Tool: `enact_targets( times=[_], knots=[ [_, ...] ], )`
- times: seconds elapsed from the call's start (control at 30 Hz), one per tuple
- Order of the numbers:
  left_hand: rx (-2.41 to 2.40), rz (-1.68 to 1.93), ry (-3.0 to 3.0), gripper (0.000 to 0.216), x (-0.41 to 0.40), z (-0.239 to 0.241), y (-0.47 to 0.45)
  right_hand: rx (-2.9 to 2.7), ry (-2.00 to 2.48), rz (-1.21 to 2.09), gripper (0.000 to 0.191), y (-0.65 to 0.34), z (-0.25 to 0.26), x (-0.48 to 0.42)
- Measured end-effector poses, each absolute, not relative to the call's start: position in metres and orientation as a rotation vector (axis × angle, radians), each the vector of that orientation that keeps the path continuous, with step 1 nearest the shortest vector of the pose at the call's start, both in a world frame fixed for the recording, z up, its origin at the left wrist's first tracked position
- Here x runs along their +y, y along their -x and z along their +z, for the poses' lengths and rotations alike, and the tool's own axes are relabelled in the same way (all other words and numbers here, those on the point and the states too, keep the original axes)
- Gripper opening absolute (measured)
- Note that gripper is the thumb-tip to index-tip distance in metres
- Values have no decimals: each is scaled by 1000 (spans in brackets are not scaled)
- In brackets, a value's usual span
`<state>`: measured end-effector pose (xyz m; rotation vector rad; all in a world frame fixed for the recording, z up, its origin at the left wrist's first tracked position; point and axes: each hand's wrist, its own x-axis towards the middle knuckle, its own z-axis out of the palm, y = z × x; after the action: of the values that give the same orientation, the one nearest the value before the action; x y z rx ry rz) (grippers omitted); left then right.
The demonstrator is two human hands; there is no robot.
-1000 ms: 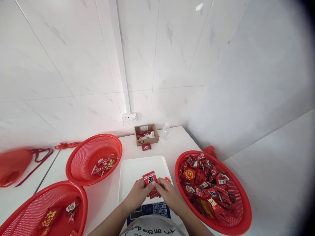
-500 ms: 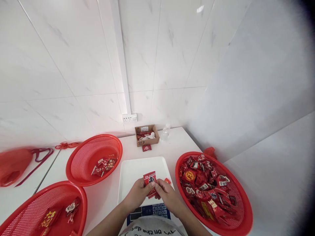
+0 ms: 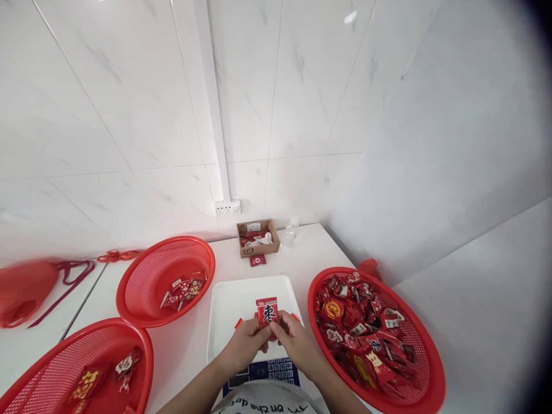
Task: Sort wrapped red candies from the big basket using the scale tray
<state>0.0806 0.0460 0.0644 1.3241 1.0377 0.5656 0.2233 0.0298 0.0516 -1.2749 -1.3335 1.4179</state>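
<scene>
My left hand (image 3: 245, 344) and my right hand (image 3: 296, 344) meet over the white scale tray (image 3: 228, 305). Both pinch one small red packet (image 3: 267, 310) with a dark character on a white patch, held upright and facing me. A few more red packets (image 3: 294, 317) lie on the tray, partly hidden behind my fingers. Below my hands shows the scale's blue keypad (image 3: 276, 368).
A red basket (image 3: 426, 368) full of red packets stands at the right. Two red baskets, one far left (image 3: 142, 267) and one near left (image 3: 26, 382), hold a few packets. A small cardboard box (image 3: 257, 237), a loose packet (image 3: 257, 260) and a clear bottle (image 3: 288, 233) stand by the wall.
The packet has been turned from tilted to upright between my fingers, its printed face now square to me. Both hands shifted slightly on the tray.
</scene>
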Motion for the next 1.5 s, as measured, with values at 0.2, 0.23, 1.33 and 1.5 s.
enact_targets(
  times=[0.2, 0.23, 1.33, 1.5],
  knots=[
    [1098, 651, -1312, 21, 45, 65, -84, -1394, 1203, 1364, 26, -223, 51, 30],
    [1099, 667, -1304, 20, 45, 66, -84, -1406, 1200, 1352, 26, -223, 52, 30],
    [1099, 587, -1447, 28, 47, 73, -77, -1347, 1231, 1346, 29, -221, 51, 27],
    [1189, 671, -1409, 31, 51, 73, -68, -1402, 1304, 1317, 31, -223, 53, 26]
  ],
)
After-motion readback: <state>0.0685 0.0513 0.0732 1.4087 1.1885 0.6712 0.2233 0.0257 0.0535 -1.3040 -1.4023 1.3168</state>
